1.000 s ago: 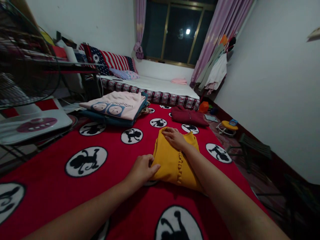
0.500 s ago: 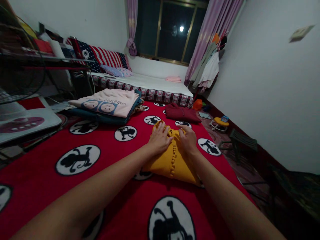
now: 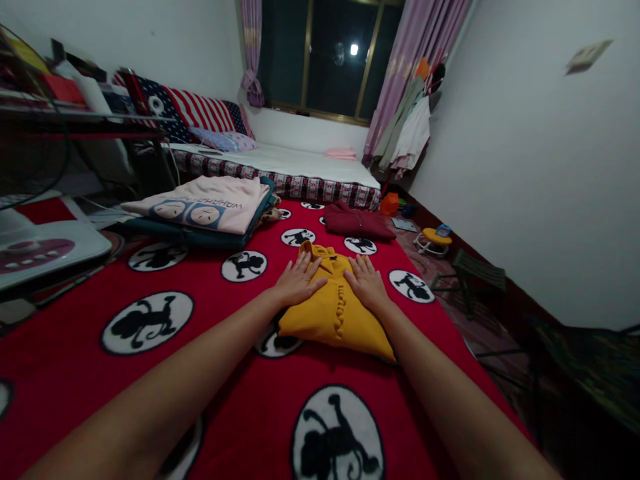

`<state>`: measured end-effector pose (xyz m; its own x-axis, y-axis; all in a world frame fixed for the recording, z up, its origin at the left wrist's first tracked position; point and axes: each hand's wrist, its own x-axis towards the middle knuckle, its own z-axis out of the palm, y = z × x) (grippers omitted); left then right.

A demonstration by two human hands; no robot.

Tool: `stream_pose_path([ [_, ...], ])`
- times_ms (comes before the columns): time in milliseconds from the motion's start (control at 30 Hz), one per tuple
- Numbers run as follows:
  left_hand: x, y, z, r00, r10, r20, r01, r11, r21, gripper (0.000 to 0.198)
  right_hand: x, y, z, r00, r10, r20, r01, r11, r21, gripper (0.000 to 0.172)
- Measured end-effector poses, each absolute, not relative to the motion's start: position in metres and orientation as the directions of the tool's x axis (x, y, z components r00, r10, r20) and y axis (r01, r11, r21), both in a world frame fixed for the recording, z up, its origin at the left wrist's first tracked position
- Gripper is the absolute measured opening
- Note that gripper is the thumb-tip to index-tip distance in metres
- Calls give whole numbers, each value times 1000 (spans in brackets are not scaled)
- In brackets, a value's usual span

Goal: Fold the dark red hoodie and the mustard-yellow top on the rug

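Note:
A folded yellow hooded sweatshirt (image 3: 323,313) lies on the red blanket (image 3: 220,387), its collar end pointing away from me and lettering running down its middle. My left hand (image 3: 299,281) rests flat on its left upper side, fingers spread. On the right upper side my right hand (image 3: 369,280) also lies flat with fingers outstretched. Neither hand grips the cloth. Just beyond the sweatshirt is a folded dark red garment (image 3: 360,222). To the left sits a pile of folded clothes, a pale pink printed shirt (image 3: 210,200) on top of a teal garment (image 3: 245,237).
A cluttered desk (image 3: 90,117) stands at the left. Behind the blanket is a bed (image 3: 285,160) under the window. Hanging clothes (image 3: 413,137), a yellow-topped stool (image 3: 434,236) and a dark folding stool (image 3: 477,272) are along the right wall.
My hands have moved apart from near the collar to the two sides, and their fingers have flattened out. The view has shifted slightly, and the sweatshirt stays on the blanket.

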<state>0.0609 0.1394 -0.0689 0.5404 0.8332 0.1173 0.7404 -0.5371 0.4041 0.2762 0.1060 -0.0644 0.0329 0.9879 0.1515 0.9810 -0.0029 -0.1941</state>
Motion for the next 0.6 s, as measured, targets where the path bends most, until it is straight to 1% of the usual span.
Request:
stream_pose_path([
  [133,28,106,-75,612,786,89,701,-591,399,71,275,87,-68,14,985,171,986,15,-169,53],
  [233,5,78,-74,632,769,92,674,-605,424,65,274,66,-68,40,978,207,993,-15,-120,51],
  [300,-4,62,-69,605,783,144,665,-597,449,54,275,50,-66,66,961,267,994,-42,-97,52],
  [367,-9,48,-63,559,797,230,642,-591,488,37,279,38,-64,79,934,349,994,-48,-98,51],
  [433,-7,40,-55,516,792,327,585,-604,541,24,283,31,-62,74,902,425,992,-22,-126,48],
  [500,1,36,-46,482,774,410,521,-630,576,21,284,31,-58,57,874,483,981,41,-190,41],
  [533,8,36,-41,473,764,439,496,-643,584,20,283,34,-55,47,861,506,967,89,-239,36],
  [600,27,40,-32,478,739,475,456,-671,584,20,278,47,-49,41,842,538,906,195,-375,29],
])
